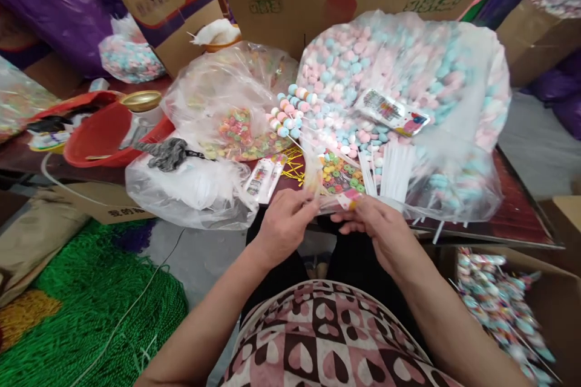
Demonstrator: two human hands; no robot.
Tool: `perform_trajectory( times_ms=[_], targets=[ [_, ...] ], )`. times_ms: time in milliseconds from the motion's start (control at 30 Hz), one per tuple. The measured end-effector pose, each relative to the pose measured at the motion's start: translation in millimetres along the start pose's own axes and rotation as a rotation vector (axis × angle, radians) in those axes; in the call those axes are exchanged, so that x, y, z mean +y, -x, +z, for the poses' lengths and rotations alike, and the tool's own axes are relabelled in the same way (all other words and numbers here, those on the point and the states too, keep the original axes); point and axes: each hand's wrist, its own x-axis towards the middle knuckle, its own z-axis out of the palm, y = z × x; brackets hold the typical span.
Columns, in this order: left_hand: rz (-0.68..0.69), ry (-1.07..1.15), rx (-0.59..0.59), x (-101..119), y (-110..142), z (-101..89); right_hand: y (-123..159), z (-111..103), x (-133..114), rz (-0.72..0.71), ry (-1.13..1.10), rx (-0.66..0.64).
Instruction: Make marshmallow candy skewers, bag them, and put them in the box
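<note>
Near the table's front edge, my left hand (288,221) pinches one end of a small clear plastic packaging bag (333,201) with pink and yellow print. My right hand (374,221) grips its other end, fingers curled; what the bag holds, if anything, I cannot make out. Just beyond lie colourful ring-shaped candies (338,172) in clear plastic. Farther up, skewers of pink, white and blue marshmallows (290,112) rest between two big bags. White sticks (396,172) are bunched to the right of the candies. Flat printed bags (265,178) lie left of my hands.
A large bag of marshmallows (408,66) fills the table's right side. Left are a bag of ring candies (233,97), a white-filled bag (195,193) and a red basin (102,136). Wrapped skewers fill a carton (563,326) at lower right. Green cords (113,290) cover the floor.
</note>
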Motion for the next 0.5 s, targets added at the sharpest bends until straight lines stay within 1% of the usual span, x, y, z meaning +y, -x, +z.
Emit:
perform_trajectory(
  times_ms=[67,100,133,200,300,333,367,400,433,500],
  targets=[
    [-0.015,0.123,-0.023,15,2,8.5,0,-1,3,-0.026,0.007,0.033],
    [-0.066,0.194,-0.037,21,2,11.7,2,-3,5,-0.05,0.002,0.055],
    [-0.147,0.273,-0.059,26,2,14.0,5,-6,8,-0.077,-0.01,0.078],
    [-0.396,0.473,-0.127,36,0,16.6,12,-11,13,-0.132,-0.041,0.118],
    [-0.815,0.88,-0.311,46,-4,18.0,23,-21,21,-0.185,-0.064,0.175],
    [-0.917,0.994,-0.357,48,-6,18.5,25,-24,23,-0.186,-0.071,0.19],
    [-0.985,1.075,-0.392,49,-8,19.1,27,-27,25,-0.175,-0.083,0.201],
    [-1.019,1.114,-0.413,50,-9,19.6,29,-30,26,-0.15,-0.098,0.204],
    [-1.022,1.11,-0.425,51,-11,20.1,30,-33,27,-0.118,-0.115,0.198],
    [-0.955,1.019,-0.453,51,-14,20.4,32,-39,28,-0.066,-0.122,0.172]
  ],
)
